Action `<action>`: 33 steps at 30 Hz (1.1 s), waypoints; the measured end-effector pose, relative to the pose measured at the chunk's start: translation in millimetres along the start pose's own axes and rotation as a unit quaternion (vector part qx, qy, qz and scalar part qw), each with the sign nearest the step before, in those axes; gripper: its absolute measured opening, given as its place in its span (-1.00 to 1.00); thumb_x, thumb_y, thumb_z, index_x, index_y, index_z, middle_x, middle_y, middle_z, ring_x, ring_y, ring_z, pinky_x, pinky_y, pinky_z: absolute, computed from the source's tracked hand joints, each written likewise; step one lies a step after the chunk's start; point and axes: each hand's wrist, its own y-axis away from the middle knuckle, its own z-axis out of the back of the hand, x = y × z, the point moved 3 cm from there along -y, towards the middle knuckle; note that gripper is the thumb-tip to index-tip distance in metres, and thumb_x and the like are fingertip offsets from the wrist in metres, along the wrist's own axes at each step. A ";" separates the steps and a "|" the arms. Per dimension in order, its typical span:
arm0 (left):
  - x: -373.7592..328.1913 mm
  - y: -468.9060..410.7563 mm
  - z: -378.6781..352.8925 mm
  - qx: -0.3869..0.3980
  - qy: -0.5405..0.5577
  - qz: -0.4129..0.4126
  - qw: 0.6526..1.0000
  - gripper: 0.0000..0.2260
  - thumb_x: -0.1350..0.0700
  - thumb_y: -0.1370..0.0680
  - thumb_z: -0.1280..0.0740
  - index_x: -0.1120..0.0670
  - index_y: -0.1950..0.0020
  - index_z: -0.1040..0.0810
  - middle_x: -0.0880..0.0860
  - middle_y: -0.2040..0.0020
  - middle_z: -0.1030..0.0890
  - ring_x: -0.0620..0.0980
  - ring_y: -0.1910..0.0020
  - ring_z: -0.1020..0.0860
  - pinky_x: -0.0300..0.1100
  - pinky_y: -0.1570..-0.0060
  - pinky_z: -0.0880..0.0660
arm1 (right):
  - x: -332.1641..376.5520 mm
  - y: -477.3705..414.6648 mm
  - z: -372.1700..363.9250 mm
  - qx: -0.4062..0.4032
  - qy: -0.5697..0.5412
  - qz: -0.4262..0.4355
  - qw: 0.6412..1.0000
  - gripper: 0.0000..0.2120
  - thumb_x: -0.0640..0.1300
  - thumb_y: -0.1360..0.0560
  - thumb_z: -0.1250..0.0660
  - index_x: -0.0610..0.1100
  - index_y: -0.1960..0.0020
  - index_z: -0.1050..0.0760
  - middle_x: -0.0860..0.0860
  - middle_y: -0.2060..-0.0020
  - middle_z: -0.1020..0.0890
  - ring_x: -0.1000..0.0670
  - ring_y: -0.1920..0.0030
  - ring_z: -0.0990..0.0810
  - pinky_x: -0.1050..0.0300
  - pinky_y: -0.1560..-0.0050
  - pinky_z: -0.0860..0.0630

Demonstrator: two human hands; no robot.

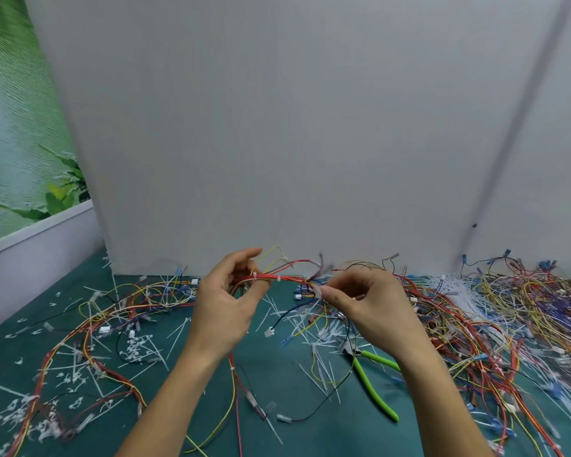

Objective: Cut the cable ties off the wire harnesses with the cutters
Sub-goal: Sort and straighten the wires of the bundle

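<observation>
The left hand [225, 301] and the right hand [366, 301] both pinch the red wire harness [290, 278], up above the cutters [366, 382]. The cutters lie on the table [271, 364] under the right wrist, and no hand holds them. I think it is best to pull the bundle tight, then snip only a cable tie [278, 278], never a wire. I count two hands, one pair of cutters and two white ties on the held part. The cut bits around the cutters are too many to count.
</observation>
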 end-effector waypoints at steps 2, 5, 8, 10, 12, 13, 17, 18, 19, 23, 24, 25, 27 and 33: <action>-3.6 1.2 -0.9 0.023 0.041 0.008 0.999 -0.66 0.19 -0.46 -0.49 -0.08 -0.19 -0.64 -0.04 0.02 -0.69 -0.08 0.00 -0.65 -0.33 -0.07 -0.53 | -2.6 0.5 1.0 0.007 0.025 0.004 1.000 -0.86 -0.01 -0.50 -0.54 0.03 0.22 -0.67 0.23 0.38 -0.65 0.23 0.36 -0.56 0.42 0.32 -0.39; -6.5 1.8 -2.3 0.047 0.065 0.023 0.996 -0.74 0.23 -0.56 -0.45 0.06 -0.24 -0.64 -0.02 -0.05 -0.72 -0.09 -0.08 -0.66 -0.35 -0.11 -0.52 | 0.0 0.4 4.7 -0.010 0.033 0.018 0.999 -0.94 -0.04 -0.54 -0.49 0.05 0.12 -0.67 0.27 0.27 -0.69 0.25 0.22 -0.62 0.43 0.23 -0.43; -8.9 2.0 -4.1 0.054 0.053 0.019 0.997 -0.75 0.25 -0.56 -0.42 0.05 -0.22 -0.65 -0.02 -0.04 -0.73 -0.10 -0.05 -0.67 -0.35 -0.10 -0.53 | 12.7 2.5 11.6 -0.072 -0.032 0.074 0.994 -0.90 -0.16 -0.58 -0.43 0.03 0.02 -0.65 0.21 0.12 -0.72 0.14 0.06 -0.69 0.29 0.00 -0.56; -9.6 1.6 -4.8 0.060 0.040 0.009 0.997 -0.79 0.23 -0.55 -0.44 0.01 -0.15 -0.67 -0.02 -0.01 -0.73 -0.09 -0.02 -0.67 -0.33 -0.08 -0.54 | 24.9 7.1 14.1 -0.093 -0.053 0.131 0.986 -0.90 -0.11 -0.61 -0.40 0.06 -0.05 -0.66 0.20 0.04 -0.72 0.08 0.01 -0.69 0.27 -0.02 -0.57; -9.9 1.3 -4.9 0.067 0.035 -0.005 0.997 -0.83 0.15 -0.53 -0.46 -0.03 -0.09 -0.69 -0.01 0.01 -0.72 -0.05 -0.01 -0.67 -0.29 -0.07 -0.55 | 35.8 12.5 9.4 -0.076 -0.056 0.164 0.982 -0.88 0.05 -0.58 -0.41 0.07 -0.08 -0.67 0.18 0.01 -0.72 0.04 -0.01 -0.69 0.22 -0.03 -0.56; -10.1 1.4 -5.4 0.072 0.031 -0.015 0.997 -0.85 0.11 -0.52 -0.46 -0.04 -0.07 -0.69 0.01 0.01 -0.71 -0.03 -0.01 -0.68 -0.25 -0.08 -0.56 | 38.3 13.8 5.1 -0.063 -0.039 0.171 0.982 -0.82 0.10 -0.55 -0.44 0.07 -0.09 -0.67 0.19 0.01 -0.72 0.06 -0.02 -0.68 0.23 -0.05 -0.54; -8.1 4.1 -9.8 0.100 -0.024 -0.065 0.993 -0.92 0.11 -0.56 -0.44 -0.02 -0.03 -0.69 -0.01 0.02 -0.67 0.03 0.00 -0.66 -0.17 -0.05 -0.57 | 31.7 10.9 -15.5 -0.028 0.091 0.140 0.986 -0.77 -0.02 -0.48 -0.57 -0.02 -0.11 -0.70 0.17 -0.02 -0.71 0.14 -0.09 -0.62 0.18 -0.18 -0.49; -7.4 4.9 -10.9 0.107 -0.032 -0.066 0.992 -0.92 0.11 -0.56 -0.44 -0.02 -0.03 -0.69 -0.01 0.02 -0.67 0.02 0.00 -0.66 -0.19 -0.04 -0.57 | 29.0 10.3 -18.6 -0.026 0.107 0.130 0.985 -0.80 -0.06 -0.49 -0.56 -0.03 -0.10 -0.71 0.14 -0.01 -0.72 0.10 -0.09 -0.61 0.11 -0.20 -0.49; -6.7 5.3 -11.9 0.111 -0.035 -0.065 0.991 -0.93 0.11 -0.56 -0.43 -0.02 -0.03 -0.68 -0.03 0.03 -0.66 0.02 0.01 -0.66 -0.22 -0.03 -0.56 | 26.8 10.1 -20.4 -0.025 0.114 0.130 0.985 -0.84 -0.08 -0.50 -0.55 -0.04 -0.07 -0.72 0.13 0.02 -0.72 0.07 -0.07 -0.61 0.07 -0.19 -0.48; -6.5 5.6 -12.9 0.115 -0.010 -0.044 0.992 -0.94 0.13 -0.57 -0.42 -0.02 -0.01 -0.66 -0.02 0.05 -0.67 -0.07 0.04 -0.65 -0.28 -0.02 -0.53 | 26.9 9.5 -23.1 -0.015 0.128 0.168 0.977 -0.87 -0.05 -0.48 -0.57 -0.02 -0.01 -0.72 0.15 0.09 -0.72 0.07 0.02 -0.57 0.21 -0.09 -0.45; -7.2 5.8 -13.1 0.117 -0.001 -0.038 0.992 -0.94 0.12 -0.57 -0.42 -0.01 -0.01 -0.65 -0.02 0.06 -0.68 -0.08 0.05 -0.64 -0.28 -0.02 -0.53 | 27.0 9.4 -23.3 -0.008 0.130 0.169 0.977 -0.84 -0.03 -0.46 -0.59 -0.01 -0.01 -0.72 0.16 0.10 -0.71 0.08 0.02 -0.56 0.30 -0.07 -0.40; -7.8 6.2 -13.4 0.121 0.005 -0.034 0.992 -0.95 0.11 -0.57 -0.42 -0.01 -0.01 -0.65 -0.01 0.06 -0.68 -0.08 0.06 -0.64 -0.28 -0.02 -0.53 | 26.7 9.2 -23.6 -0.003 0.134 0.167 0.977 -0.81 -0.01 -0.44 -0.60 -0.01 -0.01 -0.71 0.16 0.10 -0.70 0.08 0.02 -0.55 0.33 -0.05 -0.37; -8.8 7.2 -14.7 0.126 0.014 -0.028 0.992 -0.95 0.09 -0.56 -0.41 0.00 0.00 -0.65 -0.02 0.07 -0.67 -0.09 0.07 -0.63 -0.28 -0.02 -0.52 | 25.8 8.5 -23.1 -0.009 0.138 0.161 0.977 -0.82 -0.04 -0.43 -0.61 -0.03 0.00 -0.70 0.16 0.11 -0.69 0.06 0.02 -0.55 0.27 -0.03 -0.36; -12.8 6.7 -12.5 0.108 0.047 -0.020 0.993 -0.94 0.07 -0.55 -0.44 -0.05 -0.01 -0.66 0.00 0.16 -0.67 -0.07 0.22 -0.62 -0.26 0.08 -0.56 | 30.0 10.6 -17.0 -0.060 0.104 0.196 0.973 -0.91 -0.16 -0.47 -0.57 -0.04 0.08 -0.69 0.24 0.18 -0.65 0.04 0.07 -0.54 0.32 0.01 -0.36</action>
